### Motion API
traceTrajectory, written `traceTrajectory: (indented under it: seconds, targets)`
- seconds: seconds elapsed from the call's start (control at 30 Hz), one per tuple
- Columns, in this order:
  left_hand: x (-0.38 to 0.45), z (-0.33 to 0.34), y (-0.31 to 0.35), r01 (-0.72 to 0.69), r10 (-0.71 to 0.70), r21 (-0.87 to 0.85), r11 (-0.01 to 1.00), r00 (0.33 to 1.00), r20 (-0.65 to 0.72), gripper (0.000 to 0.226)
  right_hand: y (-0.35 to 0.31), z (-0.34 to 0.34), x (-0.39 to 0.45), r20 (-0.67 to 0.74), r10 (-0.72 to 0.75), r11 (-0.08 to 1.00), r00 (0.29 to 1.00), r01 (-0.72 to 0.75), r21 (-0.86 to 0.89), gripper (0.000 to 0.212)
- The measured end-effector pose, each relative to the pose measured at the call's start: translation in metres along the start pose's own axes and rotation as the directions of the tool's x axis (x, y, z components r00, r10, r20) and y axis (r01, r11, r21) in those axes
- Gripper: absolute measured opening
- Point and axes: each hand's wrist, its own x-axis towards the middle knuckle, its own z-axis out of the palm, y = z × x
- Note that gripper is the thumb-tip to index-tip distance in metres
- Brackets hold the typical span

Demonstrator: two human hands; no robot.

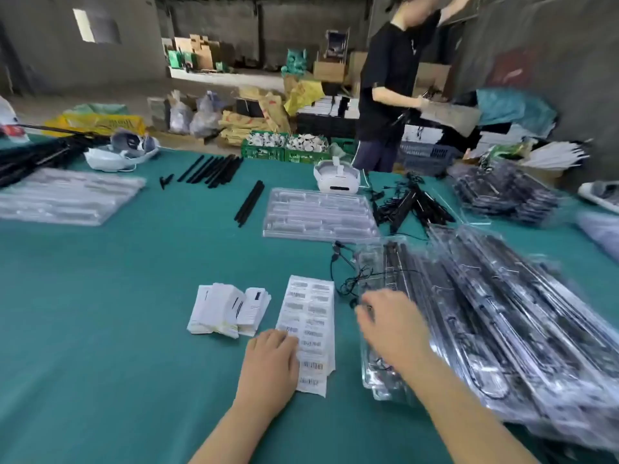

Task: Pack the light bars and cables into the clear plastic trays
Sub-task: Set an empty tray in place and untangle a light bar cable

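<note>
Green counter (117,313): our left hand (271,360) lay flat, pinning label sheet (310,329) for peeling; right hand (390,324) at 3 o'clock, fingers curled over filled tray (469,329), steadying it; grip unclear.

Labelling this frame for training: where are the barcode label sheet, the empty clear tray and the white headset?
barcode label sheet (310,316): head view, sheet's middle.
empty clear tray (318,216): head view, tray's centre ribs.
white headset (337,182): head view, front shell.

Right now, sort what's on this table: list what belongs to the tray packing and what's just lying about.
Belongs to the job:
- empty clear tray
- loose light bars
- tangle of cables
- packed trays, which the right hand reaches over

Lying about:
- white headset
- barcode label sheet, under the left hand
- stack of white leaflets
</note>
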Motion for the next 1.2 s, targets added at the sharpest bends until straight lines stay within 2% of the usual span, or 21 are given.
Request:
traceTrajectory:
  seconds: [0.07,0.1,0.13,0.23,0.3,0.37,0.4,0.47,0.57,0.67,0.73,0.8,0.83,0.9,0.97,1.03,1.2]
  targets:
    - [0.001,-0.001,0.001,0.031,-0.030,0.018,0.999,0.998,-0.060,0.016,0.029,-0.010,0.023,-0.059,0.169,0.973,0.984,-0.176,-0.147,0.049]
    - [0.000,0.001,0.001,0.044,-0.041,0.033,0.998,0.995,-0.088,0.011,0.046,-0.012,0.033,-0.037,0.250,0.941,0.968,-0.252,-0.226,0.058]
    - [-0.001,-0.001,0.002,0.105,-0.101,0.038,0.994,0.991,-0.086,0.016,0.058,-0.018,0.040,0.014,0.318,0.916,0.948,-0.303,-0.263,0.066]
    - [0.002,0.003,0.000,0.114,-0.109,0.034,0.993,0.987,-0.121,0.035,0.073,-0.008,0.053,0.125,0.378,0.885,0.917,-0.318,-0.340,0.079]
    - [0.004,0.004,-0.005,0.046,-0.046,0.000,0.999,0.984,-0.172,0.044,0.078,-0.003,0.060,0.139,0.385,0.877,0.913,-0.314,-0.364,0.082]
    - [0.003,0.005,-0.006,-0.073,0.064,-0.034,0.997,0.974,-0.219,0.037,0.081,-0.003,0.067,0.130,0.373,0.888,0.919,-0.312,-0.339,0.081]
    - [0.001,0.005,-0.006,-0.136,0.121,-0.047,0.990,0.964,-0.236,0.031,0.080,-0.002,0.069,0.111,0.347,0.896,0.931,-0.294,-0.333,0.078]
    - [-0.001,0.003,-0.004,-0.203,0.183,-0.078,0.976,0.960,-0.211,0.032,0.077,0.003,0.070,0.065,0.280,0.908,0.958,-0.242,-0.341,0.067]
    - [-0.003,0.004,-0.002,-0.191,0.180,-0.048,0.980,0.966,-0.185,0.024,0.073,0.014,0.068,0.054,0.195,0.935,0.979,-0.169,-0.313,0.052]
    - [-0.001,0.002,-0.002,-0.124,0.124,0.016,0.992,0.967,-0.221,0.023,0.077,0.018,0.067,0.052,0.174,0.947,0.983,-0.153,-0.281,0.047]
    - [0.002,0.001,0.002,-0.146,0.155,0.057,0.988,0.960,-0.234,0.025,0.082,0.020,0.069,0.050,0.148,0.954,0.988,-0.130,-0.269,0.046]
    - [0.007,0.002,0.017,-0.219,0.217,0.011,0.976,0.959,-0.181,0.028,0.087,0.021,0.072,0.047,0.119,0.958,0.992,-0.102,-0.268,0.045]
    - [0.013,0.003,0.029,-0.226,0.220,-0.054,0.973,0.970,-0.099,0.030,0.089,0.022,0.074,0.043,0.104,0.958,0.994,-0.089,-0.272,0.044]
    - [0.028,0.006,0.056,-0.080,0.107,-0.215,0.973,0.987,0.116,0.040,0.089,0.023,0.076,0.061,0.069,0.958,0.996,-0.050,-0.283,0.044]
    - [0.048,0.012,0.081,0.192,-0.087,-0.330,0.924,0.947,0.308,0.056,0.086,0.024,0.081,0.121,0.017,0.968,0.992,0.014,-0.249,0.046]
    - [0.069,0.019,0.100,0.349,-0.197,-0.370,0.861,0.900,0.389,0.067,0.081,0.028,0.088,0.183,-0.054,0.979,0.982,0.088,-0.183,0.047]
    - [0.104,0.027,0.117,0.558,-0.328,-0.409,0.722,0.797,0.508,0.070,0.070,0.032,0.100,0.292,-0.178,0.973,0.940,0.212,-0.089,0.043]
